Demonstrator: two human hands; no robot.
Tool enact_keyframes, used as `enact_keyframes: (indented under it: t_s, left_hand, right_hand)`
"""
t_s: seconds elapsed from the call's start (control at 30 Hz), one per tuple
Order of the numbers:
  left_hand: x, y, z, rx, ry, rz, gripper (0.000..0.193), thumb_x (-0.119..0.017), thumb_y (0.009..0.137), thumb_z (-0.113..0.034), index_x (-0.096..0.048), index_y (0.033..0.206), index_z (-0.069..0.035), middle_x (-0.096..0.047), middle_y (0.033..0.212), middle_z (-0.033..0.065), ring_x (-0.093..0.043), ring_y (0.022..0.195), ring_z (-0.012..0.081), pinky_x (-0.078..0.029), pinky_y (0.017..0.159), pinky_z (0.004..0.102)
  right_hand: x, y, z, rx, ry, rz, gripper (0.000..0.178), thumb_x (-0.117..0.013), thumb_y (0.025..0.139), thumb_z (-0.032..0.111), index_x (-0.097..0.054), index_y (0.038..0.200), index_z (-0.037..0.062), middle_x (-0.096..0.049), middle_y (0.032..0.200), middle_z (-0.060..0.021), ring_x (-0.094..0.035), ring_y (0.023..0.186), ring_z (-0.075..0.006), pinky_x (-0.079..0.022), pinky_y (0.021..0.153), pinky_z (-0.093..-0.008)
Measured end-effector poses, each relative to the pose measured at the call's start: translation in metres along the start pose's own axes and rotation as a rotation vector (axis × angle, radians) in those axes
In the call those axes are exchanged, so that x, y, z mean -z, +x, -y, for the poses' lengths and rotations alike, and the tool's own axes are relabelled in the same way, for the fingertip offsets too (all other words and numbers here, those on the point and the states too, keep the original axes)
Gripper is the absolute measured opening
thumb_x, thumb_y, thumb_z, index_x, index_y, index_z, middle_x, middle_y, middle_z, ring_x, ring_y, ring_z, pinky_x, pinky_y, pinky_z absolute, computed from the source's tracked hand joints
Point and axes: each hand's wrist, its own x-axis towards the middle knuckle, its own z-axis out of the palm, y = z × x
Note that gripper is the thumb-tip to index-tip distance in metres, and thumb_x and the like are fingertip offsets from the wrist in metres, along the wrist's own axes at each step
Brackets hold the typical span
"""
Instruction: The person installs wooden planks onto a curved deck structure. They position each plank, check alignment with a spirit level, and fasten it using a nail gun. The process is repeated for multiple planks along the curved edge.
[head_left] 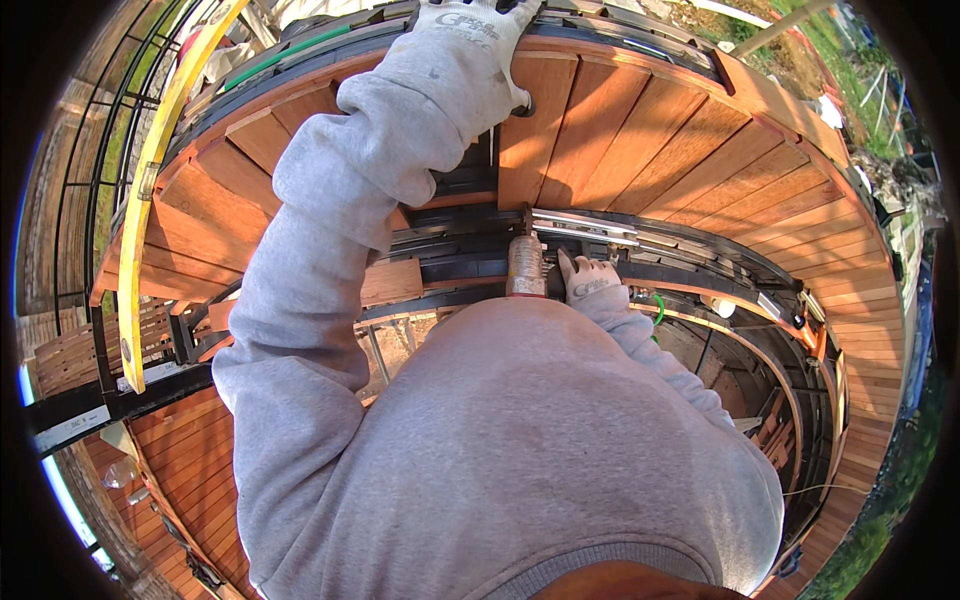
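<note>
My left hand [470, 35], in a white glove with dark fingertips, reaches to the far edge of the curved decking. Its thumb presses against the edge of a reddish wooden board [535, 130], beside a gap. The other fingers go over the outer rim, their tips partly cut off by the picture's edge. My right hand [590, 280], gloved too, is closed close in front of my body around a dark part of a power tool, mostly hidden. The tool's silvery ribbed barrel [527, 265] stands next to this hand, its narrow front end close to the board's near end.
Tapered boards [690, 150] fan out to the right on a black curved metal frame [470, 270]. A yellow spirit level [150, 190] stands at the left. An orange tool [812, 340] lies on the right side. Lower ground shows through openings in the frame.
</note>
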Motion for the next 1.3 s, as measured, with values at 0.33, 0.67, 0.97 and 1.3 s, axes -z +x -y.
enact_keyframes:
  t_s: [0.33, 0.67, 0.97, 1.3]
  left_hand:
    - [0.019, -0.003, -0.007, 0.061, -0.037, 0.120, 0.092, -0.084, 0.074, -0.037, -0.044, 0.149, -0.001, -0.046, 0.150, 0.0226, -0.039, 0.142, 0.0400, -0.031, 0.119, 0.0494]
    - [0.014, -0.009, -0.007, -0.003, -0.026, -0.024, 0.090, -0.085, 0.072, -0.037, -0.048, 0.146, 0.000, -0.049, 0.146, 0.0209, -0.040, 0.140, 0.0379, -0.033, 0.118, 0.0490]
    - [0.014, -0.009, -0.006, -0.031, -0.003, -0.023, 0.089, -0.085, 0.072, -0.038, -0.050, 0.144, 0.000, -0.050, 0.145, 0.0199, -0.041, 0.140, 0.0363, -0.030, 0.119, 0.0508]
    - [-0.013, -0.001, -0.009, 0.112, 0.063, -0.068, 0.092, -0.088, 0.075, -0.040, -0.045, 0.153, -0.017, -0.049, 0.151, 0.0175, -0.045, 0.141, 0.0382, -0.037, 0.119, 0.0482]
  right_hand:
    - [0.007, -0.006, 0.005, -0.003, -0.034, -0.018, 0.075, -0.058, 0.093, 0.042, -0.036, 0.157, 0.0113, -0.062, 0.128, -0.0156, -0.063, 0.118, -0.0304, -0.047, 0.102, -0.0440]
    - [0.016, -0.014, 0.010, 0.037, -0.029, -0.052, 0.094, -0.068, 0.087, 0.053, -0.027, 0.162, 0.0131, -0.062, 0.130, -0.0132, -0.062, 0.119, -0.0298, -0.046, 0.103, -0.0433]
    - [0.021, -0.001, 0.024, 0.050, -0.038, -0.028, 0.080, -0.060, 0.094, 0.039, -0.028, 0.161, 0.0117, -0.061, 0.133, -0.0143, -0.062, 0.121, -0.0299, -0.045, 0.106, -0.0433]
    - [0.004, 0.007, 0.021, 0.039, -0.052, -0.024, 0.072, -0.059, 0.093, 0.039, -0.038, 0.157, 0.0133, -0.062, 0.128, -0.0126, -0.062, 0.120, -0.0285, -0.044, 0.106, -0.0460]
